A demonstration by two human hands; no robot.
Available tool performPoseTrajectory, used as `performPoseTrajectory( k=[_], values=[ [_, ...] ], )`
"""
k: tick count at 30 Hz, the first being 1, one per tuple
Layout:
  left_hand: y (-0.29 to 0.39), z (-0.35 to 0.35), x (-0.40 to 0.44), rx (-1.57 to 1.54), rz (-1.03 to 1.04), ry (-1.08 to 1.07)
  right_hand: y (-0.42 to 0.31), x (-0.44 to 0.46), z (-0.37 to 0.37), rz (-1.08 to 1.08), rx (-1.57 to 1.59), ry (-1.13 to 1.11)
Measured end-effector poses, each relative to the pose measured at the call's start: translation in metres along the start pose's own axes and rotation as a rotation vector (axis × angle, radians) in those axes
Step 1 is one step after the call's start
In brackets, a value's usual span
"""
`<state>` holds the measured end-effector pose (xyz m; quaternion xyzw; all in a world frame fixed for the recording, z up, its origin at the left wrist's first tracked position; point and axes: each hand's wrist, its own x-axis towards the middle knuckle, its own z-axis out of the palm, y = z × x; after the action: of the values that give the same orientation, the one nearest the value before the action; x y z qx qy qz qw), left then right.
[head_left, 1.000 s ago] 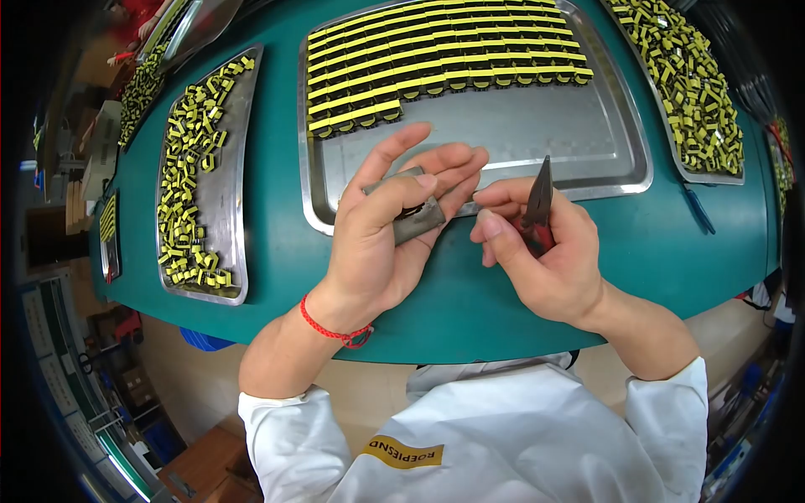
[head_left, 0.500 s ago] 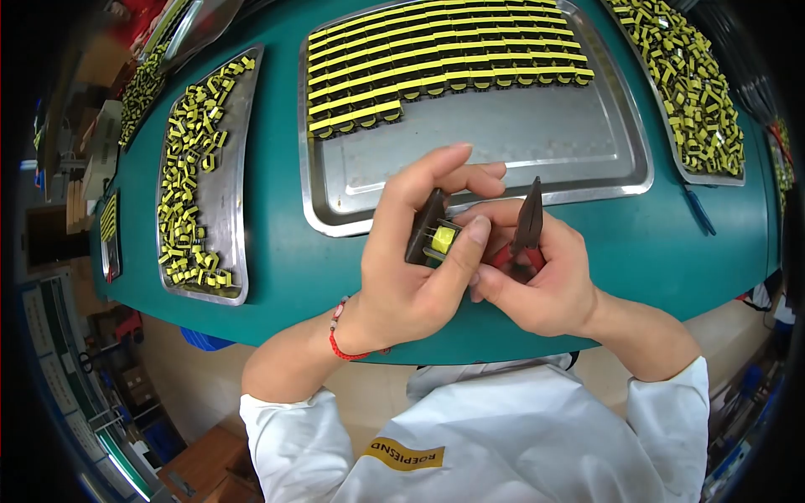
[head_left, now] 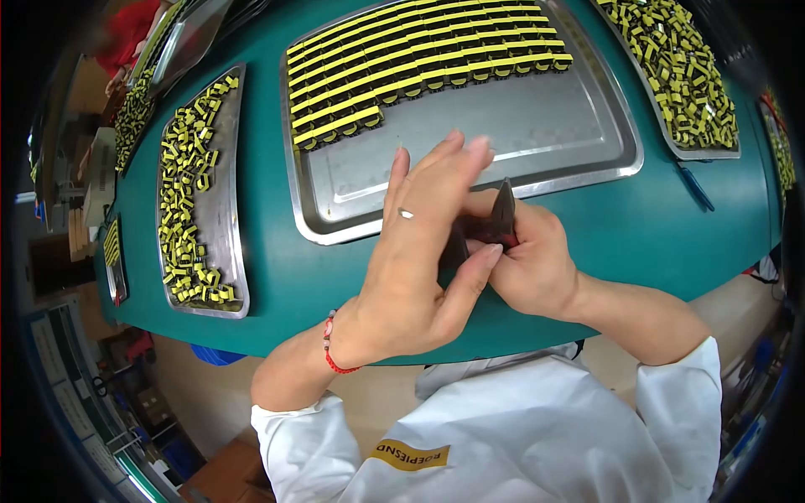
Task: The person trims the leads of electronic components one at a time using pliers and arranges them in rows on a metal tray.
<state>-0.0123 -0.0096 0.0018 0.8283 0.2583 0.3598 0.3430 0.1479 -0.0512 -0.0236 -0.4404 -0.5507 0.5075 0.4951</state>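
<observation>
My left hand point(head_left: 402, 260) is turned with its back up and its fingers stretched out. A dark flat block point(head_left: 454, 248) shows in the crook between its thumb and palm, mostly hidden. No yellow-taped coil component can be seen in this hand now. My right hand point(head_left: 537, 264) is wrapped round a pair of pliers point(head_left: 503, 211) with red handles, dark jaws pointing up and away. The left thumb tip touches the right hand beside the pliers. Just beyond the hands lies a metal tray point(head_left: 470, 142) with neat rows of yellow-taped components point(head_left: 419, 59).
At the left, a narrow metal tray point(head_left: 225, 176) holds loose yellow-taped components point(head_left: 180, 193). Another tray of loose components point(head_left: 675, 75) stands at the right, with a blue tool point(head_left: 696, 189) near its front corner. All rest on a green table mat point(head_left: 654, 226).
My left hand has rolled over, hiding the yellow-taped component that showed between its thumb and the dark block. The right hand and pliers have shifted slightly left. The view has shifted a little.
</observation>
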Motion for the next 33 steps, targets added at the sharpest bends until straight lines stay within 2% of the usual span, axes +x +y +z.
performPoseTrajectory(
  k=[1,5,6,7,10,14,16,17,19,20,21,23,24,26,28,30,33],
  values=[
    [-0.001,0.001,-0.001,-0.072,-0.021,0.062,0.000,0.000,-0.001,0.001,0.001,0.002],
    [-0.001,0.001,0.000,-0.157,-0.003,0.082,-0.002,0.001,-0.006,0.034,-0.004,-0.098],
    [0.000,0.001,-0.001,-0.145,-0.057,0.069,-0.003,0.002,-0.006,0.043,-0.032,-0.114],
    [0.000,0.001,-0.002,-0.133,-0.112,0.057,-0.004,0.002,-0.005,0.040,-0.032,-0.115],
    [-0.007,-0.002,-0.002,-0.168,-0.065,-0.002,-0.002,-0.001,-0.002,0.095,0.121,-0.071],
    [-0.002,0.004,0.000,-0.309,-0.085,0.049,-0.004,-0.004,-0.002,0.022,0.039,-0.044],
    [-0.004,0.005,0.000,-0.271,-0.175,-0.011,-0.004,-0.004,-0.001,0.141,0.126,-0.030],
    [-0.007,0.006,0.000,-0.270,-0.168,-0.003,-0.005,-0.003,-0.002,0.136,0.118,-0.035],
    [-0.010,0.005,0.002,-0.302,-0.143,0.110,-0.008,0.000,-0.003,0.102,0.095,-0.078],
    [-0.007,-0.001,0.002,-0.252,-0.230,0.138,-0.009,-0.001,-0.002,0.069,0.133,-0.046],
    [-0.008,-0.007,0.005,-0.255,-0.227,0.223,-0.009,-0.003,-0.002,0.063,0.128,-0.053],
    [-0.015,-0.022,0.011,-0.253,-0.299,0.376,-0.004,-0.003,-0.007,-0.145,-0.052,-0.047],
    [-0.019,-0.030,0.010,-0.265,-0.306,0.402,0.000,-0.002,-0.008,-0.250,-0.027,-0.045],
    [-0.024,-0.037,0.009,-0.324,-0.302,0.445,0.006,-0.002,-0.016,-0.321,-0.095,-0.043],
    [-0.025,-0.038,0.006,-0.323,-0.291,0.415,0.005,0.002,-0.018,-0.385,-0.157,-0.042],
    [-0.022,-0.034,0.006,-0.373,-0.298,0.407,-0.002,0.009,-0.018,-0.656,-0.339,-0.003],
    [-0.023,-0.031,0.003,-0.345,-0.318,0.339,-0.002,0.009,-0.020,-0.692,-0.411,-0.007]
  ],
)
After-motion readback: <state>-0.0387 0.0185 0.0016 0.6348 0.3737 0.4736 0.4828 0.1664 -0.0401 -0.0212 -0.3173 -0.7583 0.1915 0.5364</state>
